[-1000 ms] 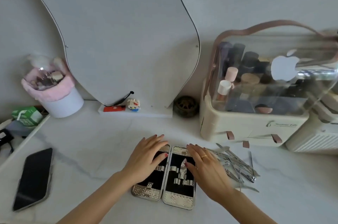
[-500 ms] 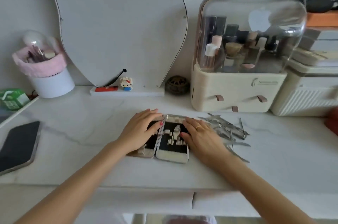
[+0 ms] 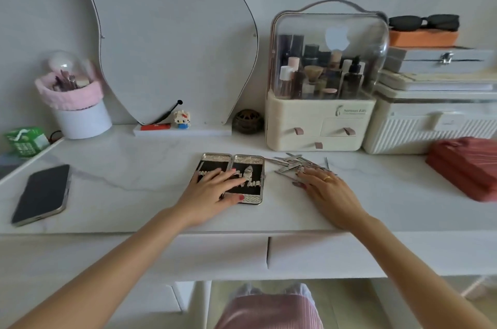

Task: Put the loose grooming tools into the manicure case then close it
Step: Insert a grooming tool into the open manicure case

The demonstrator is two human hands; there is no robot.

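Tools, thin metal ones, lie heaped on the white table just right of the open manicure case, mostly angled left-right. Right hand, nearer, rests spread on the heap. Left hand presses flat on the case. Organizer behind reads roughly "Serious Life", blurred.

Your left hand covers part of the manicure case. The grooming tools blur into one heap; your right hand hides some.
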